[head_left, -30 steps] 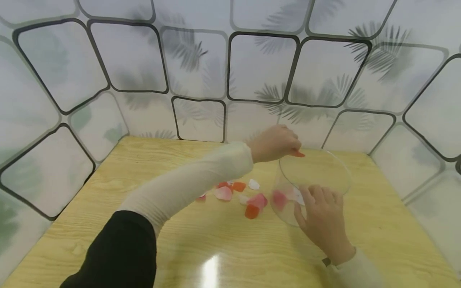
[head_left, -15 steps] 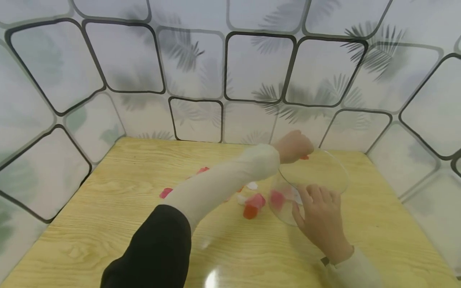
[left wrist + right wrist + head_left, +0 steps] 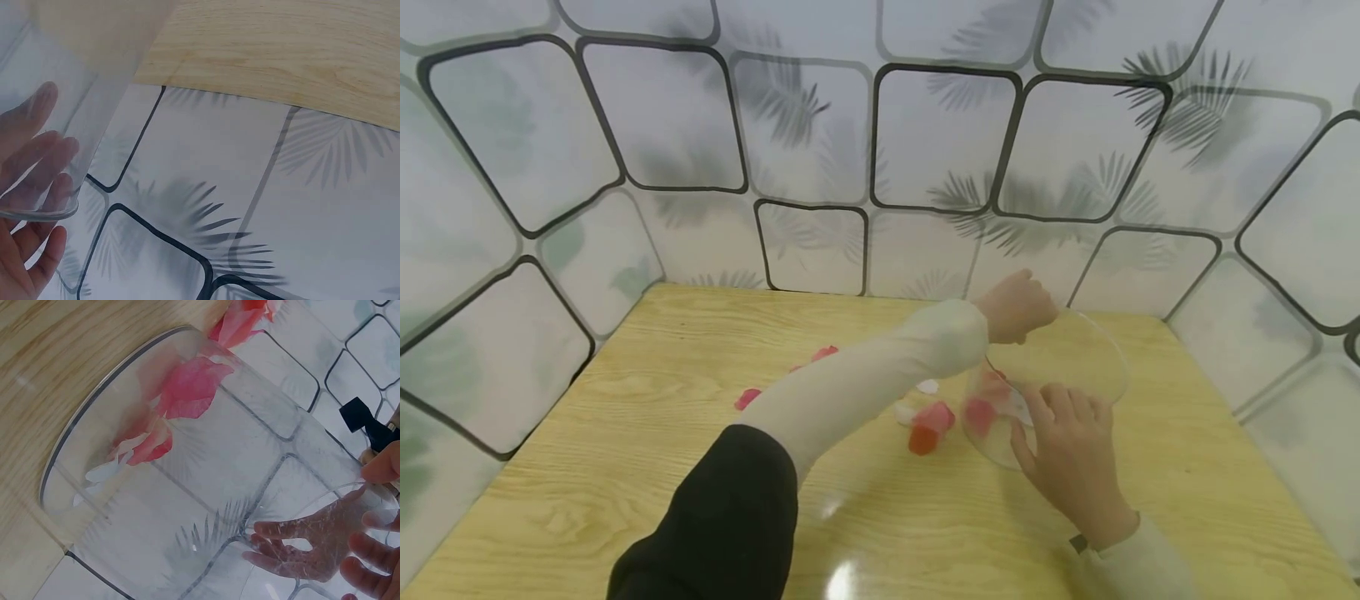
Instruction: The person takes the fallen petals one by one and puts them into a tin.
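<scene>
A clear cylindrical container (image 3: 1116, 358) stands on the table at right. My right hand (image 3: 1071, 462) holds its near side, fingers bent along the wall. Above the opening is my left hand (image 3: 1018, 307), its fingers spread with nothing between them, as seen through the clear wall in the right wrist view. Pink petals (image 3: 194, 387), a red-edged petal (image 3: 147, 444) and a white petal (image 3: 107, 472) lie inside near the bottom. In the left wrist view, fingers show through and beside the container (image 3: 112, 37); whose each is, I cannot tell.
Loose pink and orange petals (image 3: 928, 429) lie on the wooden table (image 3: 647, 500) left of the container. More pink petals (image 3: 748, 398) lie farther left, partly behind my left sleeve (image 3: 880, 358). Patterned wall panels (image 3: 812, 133) enclose the table's back and sides.
My left hand has moved right over the container's opening and let go of an orange-red petal. A reddish petal now shows inside the container. My right hand has stayed in place.
</scene>
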A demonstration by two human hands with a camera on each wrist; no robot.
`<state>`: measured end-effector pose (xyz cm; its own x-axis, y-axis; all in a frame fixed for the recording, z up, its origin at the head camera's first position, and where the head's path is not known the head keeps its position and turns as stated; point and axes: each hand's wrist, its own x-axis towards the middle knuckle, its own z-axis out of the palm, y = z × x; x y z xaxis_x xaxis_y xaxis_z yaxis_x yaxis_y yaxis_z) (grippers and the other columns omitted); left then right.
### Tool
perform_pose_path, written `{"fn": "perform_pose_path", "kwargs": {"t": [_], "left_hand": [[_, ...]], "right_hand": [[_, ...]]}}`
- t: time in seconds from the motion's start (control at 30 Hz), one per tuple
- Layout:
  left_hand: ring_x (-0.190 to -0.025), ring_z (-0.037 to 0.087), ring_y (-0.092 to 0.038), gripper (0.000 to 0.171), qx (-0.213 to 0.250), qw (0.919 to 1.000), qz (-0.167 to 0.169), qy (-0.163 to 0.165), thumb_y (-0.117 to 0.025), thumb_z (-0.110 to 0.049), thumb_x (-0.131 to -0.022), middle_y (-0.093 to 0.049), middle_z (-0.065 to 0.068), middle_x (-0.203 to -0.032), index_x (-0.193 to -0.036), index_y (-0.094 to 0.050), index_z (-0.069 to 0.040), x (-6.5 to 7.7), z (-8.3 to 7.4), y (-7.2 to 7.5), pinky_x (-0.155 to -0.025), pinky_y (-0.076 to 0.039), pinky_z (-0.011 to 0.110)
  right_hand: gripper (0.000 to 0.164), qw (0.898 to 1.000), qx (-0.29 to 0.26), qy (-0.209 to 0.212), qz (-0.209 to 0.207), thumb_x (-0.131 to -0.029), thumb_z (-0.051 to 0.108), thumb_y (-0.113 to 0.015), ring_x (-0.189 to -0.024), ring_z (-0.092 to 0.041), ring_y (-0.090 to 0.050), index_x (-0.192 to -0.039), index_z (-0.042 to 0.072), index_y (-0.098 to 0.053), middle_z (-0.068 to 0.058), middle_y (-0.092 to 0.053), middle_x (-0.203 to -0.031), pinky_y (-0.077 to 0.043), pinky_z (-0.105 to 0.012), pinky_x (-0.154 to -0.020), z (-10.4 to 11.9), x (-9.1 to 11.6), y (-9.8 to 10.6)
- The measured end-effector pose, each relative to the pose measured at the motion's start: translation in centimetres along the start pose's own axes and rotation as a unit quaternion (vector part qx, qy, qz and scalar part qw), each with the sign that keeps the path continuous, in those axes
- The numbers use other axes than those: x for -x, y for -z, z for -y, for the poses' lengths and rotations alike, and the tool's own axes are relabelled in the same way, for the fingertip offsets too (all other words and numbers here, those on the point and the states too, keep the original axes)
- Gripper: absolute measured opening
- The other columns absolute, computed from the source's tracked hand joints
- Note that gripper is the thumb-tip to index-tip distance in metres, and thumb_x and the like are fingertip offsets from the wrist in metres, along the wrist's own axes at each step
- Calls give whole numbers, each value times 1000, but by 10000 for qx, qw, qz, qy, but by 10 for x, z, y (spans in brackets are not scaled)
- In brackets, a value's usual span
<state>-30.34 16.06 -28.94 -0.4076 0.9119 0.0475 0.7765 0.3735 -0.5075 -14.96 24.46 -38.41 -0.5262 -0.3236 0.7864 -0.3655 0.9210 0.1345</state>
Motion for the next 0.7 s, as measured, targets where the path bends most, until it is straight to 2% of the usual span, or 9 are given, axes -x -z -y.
{"fn": "perform_pose_path", "kwargs": {"t": [0.17, 0.3, 0.43, 0.53, 0.63, 0.7], "left_hand": [[-105, 12, -60, 31, 566, 9984, -47, 6, -66, -36, -85, -67, -9, -113, -112, -63, -22, 11, 6, 5, -90, -41, 29], [-109, 10, -59, 31, 1155, 9928, -282, 110, -62, -35, -88, -66, -10, -115, -116, -62, -23, 28, 12, 11, -96, -40, 30], [-107, 11, -60, 29, 1525, 9850, -771, 230, -60, -33, -90, -68, -7, -111, -118, -63, -22, 54, 18, 14, -101, -39, 30], [-106, 13, -61, 27, 1756, 9765, -1209, 299, -60, -28, -91, -68, -3, -110, -116, -64, -19, 77, 20, 13, -100, -40, 31], [-104, 16, -62, 24, 1955, 9661, -1652, 326, -61, -24, -91, -69, -1, -109, -112, -66, -16, 99, 19, 8, -98, -42, 31], [-104, 16, -62, 22, 1985, 9603, -1937, 318, -61, -22, -90, -69, -1, -108, -110, -67, -15, 111, 16, -1, -98, -42, 31]], "right_hand": [[35, 9998, 55, 6, 170, -78, 27, -47, -70, -33, -46, -98, 0, -58, -15, -53, -82, -32, -46, -65, 0, 0, 1], [36, 9999, 60, 20, 81, -81, 28, -46, -70, -32, -47, -99, 0, -59, -15, -54, -81, -32, -45, -65, 1, 0, 0], [38, 10000, 16, 5, -12, -83, 30, -44, -70, -32, -47, -100, 0, -60, -15, -54, -81, -32, -45, -66, 2, 0, -2], [39, 9999, 47, -2, 100, -83, 31, -43, -70, -31, -47, -100, 0, -60, -15, -54, -81, -33, -45, -66, 2, 0, -1], [39, 9999, 41, -2, 97, -83, 31, -42, -69, -31, -46, -99, 0, -60, -15, -54, -80, -33, -44, -66, 2, 0, -1], [39, 10000, 27, -11, 32, -84, 31, -42, -68, -31, -46, -99, 0, -60, -15, -54, -79, -33, -45, -65, 2, -1, -1]]}}
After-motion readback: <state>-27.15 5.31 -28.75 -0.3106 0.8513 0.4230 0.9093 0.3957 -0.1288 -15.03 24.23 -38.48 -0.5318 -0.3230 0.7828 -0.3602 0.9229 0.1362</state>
